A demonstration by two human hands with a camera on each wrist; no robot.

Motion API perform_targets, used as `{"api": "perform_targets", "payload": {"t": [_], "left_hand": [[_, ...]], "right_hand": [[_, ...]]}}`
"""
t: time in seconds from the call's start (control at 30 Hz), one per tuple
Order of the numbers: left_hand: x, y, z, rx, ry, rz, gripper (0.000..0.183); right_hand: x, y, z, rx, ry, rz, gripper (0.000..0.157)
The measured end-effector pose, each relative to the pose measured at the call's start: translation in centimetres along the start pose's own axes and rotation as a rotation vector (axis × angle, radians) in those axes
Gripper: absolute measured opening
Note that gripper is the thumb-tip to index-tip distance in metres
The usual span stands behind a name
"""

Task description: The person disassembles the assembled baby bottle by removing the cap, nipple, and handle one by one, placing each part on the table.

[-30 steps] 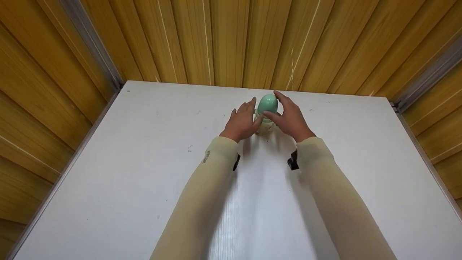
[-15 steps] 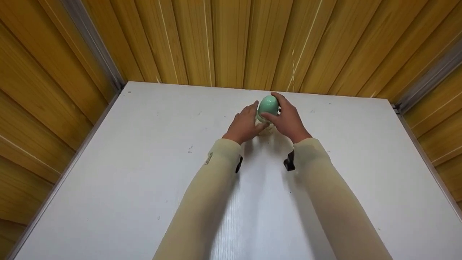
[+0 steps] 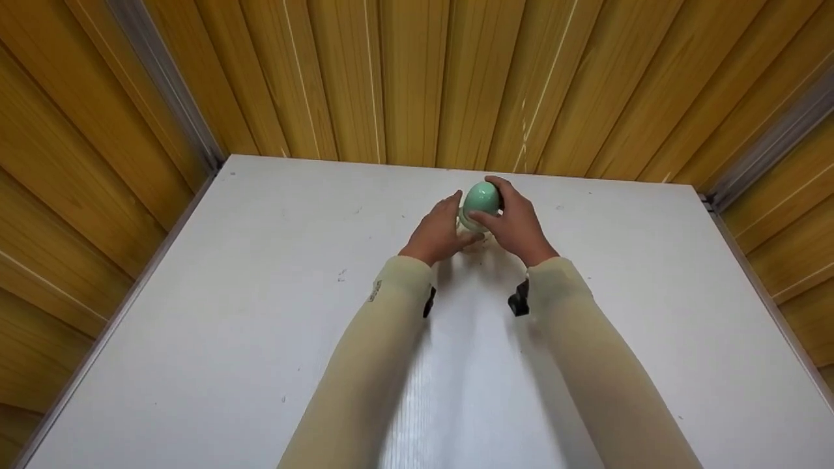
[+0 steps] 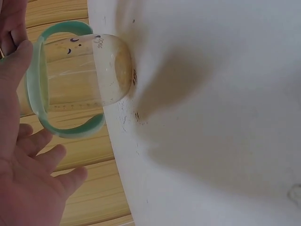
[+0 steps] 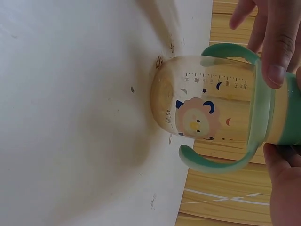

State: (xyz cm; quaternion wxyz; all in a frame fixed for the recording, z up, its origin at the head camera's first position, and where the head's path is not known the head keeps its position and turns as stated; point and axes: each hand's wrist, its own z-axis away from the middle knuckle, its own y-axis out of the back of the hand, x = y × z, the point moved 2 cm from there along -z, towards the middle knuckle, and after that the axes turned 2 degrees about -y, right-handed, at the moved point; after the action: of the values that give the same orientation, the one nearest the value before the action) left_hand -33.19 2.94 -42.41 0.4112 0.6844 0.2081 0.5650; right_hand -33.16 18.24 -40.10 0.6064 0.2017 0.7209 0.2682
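A scuffed white table (image 3: 215, 365) lies foremost. Near its far edge the bottle (image 4: 70, 75) is upright. The left hand (image 3: 435, 229) holds its collar (image 5: 278, 113), thumb across, other fingers spread; the right hand (image 3: 519, 225) grasps the cap (image 3: 482, 197). Best practice: brace the collar firmly; keep cap and bottle coaxial. Cap: glossy green dome. Body: clear, round-based. Handles (image 5: 211, 165): curved, green. Beyond: ribbed, wood-grain wall (image 3: 417, 78).

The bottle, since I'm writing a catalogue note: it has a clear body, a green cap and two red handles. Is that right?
Not quite: the two handles are green, not red, as the right wrist view shows. The bottle does have a clear body and a green cap.
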Motion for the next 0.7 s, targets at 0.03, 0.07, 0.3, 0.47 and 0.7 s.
{"api": "perform_targets", "payload": {"t": [0.03, 0.07, 0.3, 0.47, 0.7], "left_hand": [[0.0, 0.0, 0.0, -0.001, -0.003, 0.009, 0.093], [0.0, 0.0, 0.1, -0.003, -0.006, 0.018, 0.093], [0.2, -0.1, 0.2, 0.000, -0.090, 0.164, 0.086], [0.0, -0.2, 0.0, 0.013, -0.168, 0.290, 0.075], [0.1, 0.0, 0.4, 0.012, -0.159, 0.339, 0.075]], "right_hand": [[0.0, 0.0, 0.1, 0.001, 0.005, -0.003, 0.074], [0.0, 0.0, 0.1, 0.000, 0.008, -0.006, 0.074], [-0.2, 0.2, 0.8, -0.007, 0.033, -0.028, 0.074], [-0.5, 0.3, 1.2, -0.013, 0.063, -0.029, 0.073], [-0.8, 0.2, 1.7, -0.015, 0.107, -0.008, 0.070]]}}
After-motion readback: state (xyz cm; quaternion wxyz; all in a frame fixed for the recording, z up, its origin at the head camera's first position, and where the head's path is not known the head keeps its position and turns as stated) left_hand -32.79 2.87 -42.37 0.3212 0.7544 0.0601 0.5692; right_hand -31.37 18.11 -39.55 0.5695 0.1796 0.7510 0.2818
